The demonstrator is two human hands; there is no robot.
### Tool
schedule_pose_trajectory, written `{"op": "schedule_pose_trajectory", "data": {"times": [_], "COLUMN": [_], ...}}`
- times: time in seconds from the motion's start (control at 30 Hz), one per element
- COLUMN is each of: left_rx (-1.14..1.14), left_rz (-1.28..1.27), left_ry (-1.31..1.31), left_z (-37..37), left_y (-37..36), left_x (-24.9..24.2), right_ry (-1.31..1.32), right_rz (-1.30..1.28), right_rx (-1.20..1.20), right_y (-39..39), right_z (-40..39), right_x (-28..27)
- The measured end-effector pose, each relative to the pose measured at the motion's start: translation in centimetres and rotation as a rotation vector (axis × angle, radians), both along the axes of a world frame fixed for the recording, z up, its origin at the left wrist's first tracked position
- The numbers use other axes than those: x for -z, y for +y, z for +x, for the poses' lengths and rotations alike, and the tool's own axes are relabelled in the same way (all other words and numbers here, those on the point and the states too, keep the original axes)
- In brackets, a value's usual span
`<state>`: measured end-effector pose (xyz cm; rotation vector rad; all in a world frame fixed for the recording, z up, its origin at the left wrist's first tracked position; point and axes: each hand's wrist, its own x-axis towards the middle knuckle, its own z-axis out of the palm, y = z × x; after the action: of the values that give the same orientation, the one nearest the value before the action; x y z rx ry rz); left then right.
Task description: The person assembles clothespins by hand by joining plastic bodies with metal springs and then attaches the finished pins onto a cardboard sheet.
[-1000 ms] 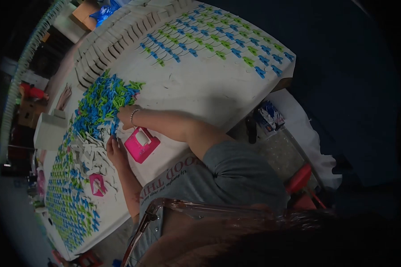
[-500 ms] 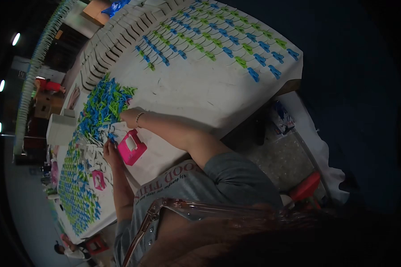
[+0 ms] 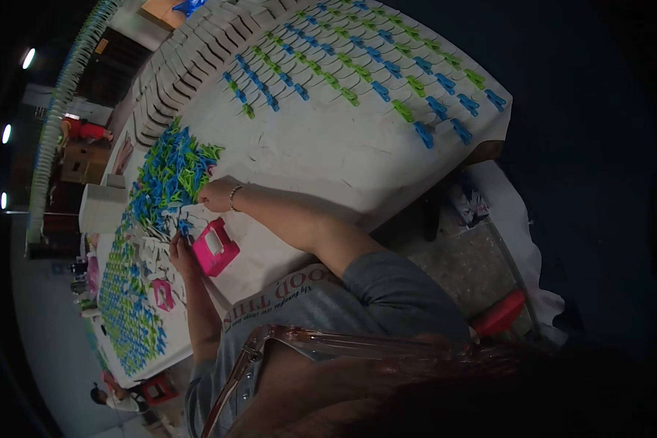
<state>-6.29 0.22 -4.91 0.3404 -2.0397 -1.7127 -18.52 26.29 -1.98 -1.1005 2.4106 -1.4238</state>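
Note:
My right hand (image 3: 215, 196), with a beaded bracelet at the wrist, is at the near edge of a heap of blue and green plastic clips (image 3: 168, 175). Its fingers are bent together; what they hold, if anything, is hidden. Closer to me, the fingers of my left hand (image 3: 182, 257) close on a blue clip (image 3: 185, 228). White pieces (image 3: 153, 255) lie scattered beside this hand. A bright pink plastic holder (image 3: 217, 248) with a white block in its opening stands between my forearms.
Rows of blue and green clips with thin white loops (image 3: 350, 95) cover the table's far right. Stacked white strips (image 3: 175, 80) line the back. More clips (image 3: 128, 314) and a smaller pink holder (image 3: 163, 294) lie at left. Other people (image 3: 84, 130) are in the background.
The view has shifted slightly, so the table appears a little lower and farther right. Both hands stay at nearly the same spots by the heap, with only slight finger movement.

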Motion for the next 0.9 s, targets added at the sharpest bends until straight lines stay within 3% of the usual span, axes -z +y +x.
{"op": "schedule_pose_trajectory", "data": {"times": [0.2, 0.3, 0.5, 0.63, 0.8, 0.9], "left_rx": [0.004, 0.038, 0.043, 0.026, 0.039, 0.014], "left_rz": [0.056, 0.206, 0.240, 0.120, 0.175, 0.193], "left_ry": [0.026, 0.112, 0.117, 0.077, 0.102, 0.097], "left_z": [0.4, 0.4, 0.7, 0.7, 0.7, 0.7], "left_y": [1.4, 1.7, 2.5, 1.9, 2.4, 2.1], "left_x": [-0.4, -0.3, -1.0, -0.4, -0.7, -0.4], "right_ry": [0.010, 0.020, 0.046, 0.048, 0.193, 0.177], "right_rz": [0.085, 0.161, 0.202, 0.254, 0.160, 0.101], "right_rx": [-0.050, -0.091, -0.096, -0.068, 0.005, 0.077], "right_y": [-0.2, -0.5, -0.6, -0.7, -0.4, 3.0], "right_z": [-0.5, -0.8, -0.5, 0.2, 1.0, 2.3], "right_x": [-0.2, -0.2, -0.1, -0.5, -0.5, -4.7]}}
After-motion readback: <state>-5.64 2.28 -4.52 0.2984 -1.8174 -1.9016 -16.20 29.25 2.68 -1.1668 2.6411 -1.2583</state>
